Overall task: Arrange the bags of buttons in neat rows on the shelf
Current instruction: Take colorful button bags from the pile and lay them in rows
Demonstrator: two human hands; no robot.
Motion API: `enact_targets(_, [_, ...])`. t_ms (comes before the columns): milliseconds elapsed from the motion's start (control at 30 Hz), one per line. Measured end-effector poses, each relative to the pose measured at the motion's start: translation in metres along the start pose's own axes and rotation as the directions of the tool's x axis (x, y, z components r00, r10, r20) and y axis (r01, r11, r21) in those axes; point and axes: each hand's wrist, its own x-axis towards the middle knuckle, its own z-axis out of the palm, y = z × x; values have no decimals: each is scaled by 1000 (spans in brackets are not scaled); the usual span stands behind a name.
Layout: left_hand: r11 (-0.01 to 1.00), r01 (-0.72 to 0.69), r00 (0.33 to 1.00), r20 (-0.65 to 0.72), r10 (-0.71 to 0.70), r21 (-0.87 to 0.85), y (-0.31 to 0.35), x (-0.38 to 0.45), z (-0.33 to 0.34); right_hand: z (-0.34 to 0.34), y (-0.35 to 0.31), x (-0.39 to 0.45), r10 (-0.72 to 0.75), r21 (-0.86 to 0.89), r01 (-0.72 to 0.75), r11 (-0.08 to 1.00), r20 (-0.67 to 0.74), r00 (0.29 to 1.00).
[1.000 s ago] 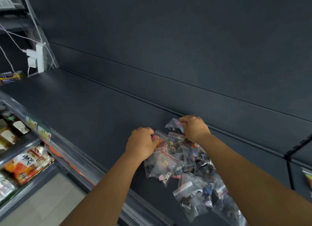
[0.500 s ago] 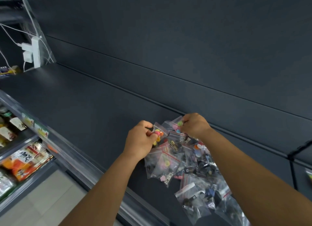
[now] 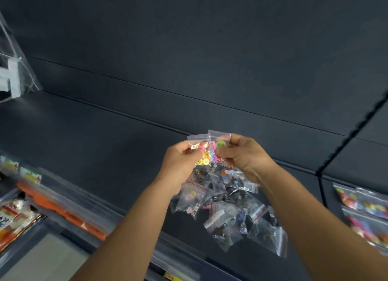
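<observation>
Clear button bags [image 3: 228,209] lie heaped beneath both hands, blocking the dark shelf [image 3: 88,138].

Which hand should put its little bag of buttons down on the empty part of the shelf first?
Probably the left hand. Its bag is nearest the bare shelf stretching leftward. The right hand, holding the other bag, sits above the loose pile.
</observation>
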Motion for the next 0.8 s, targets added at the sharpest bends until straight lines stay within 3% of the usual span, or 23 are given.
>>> enact_targets(167, [1000, -15, 995, 103, 14, 7, 8, -18, 35, -28, 6, -43, 9, 22, -9, 1000, -31, 999])
enact_targets(400, [998, -68, 967, 246, 65, 3, 19, -44, 96, -76, 19, -94, 4, 134, 35, 990, -280, 960])
enact_targets(800, [996, -91, 937, 338, 87, -3, 41, -109, 249, -212, 51, -180, -26, 214, 151, 965, -493, 869])
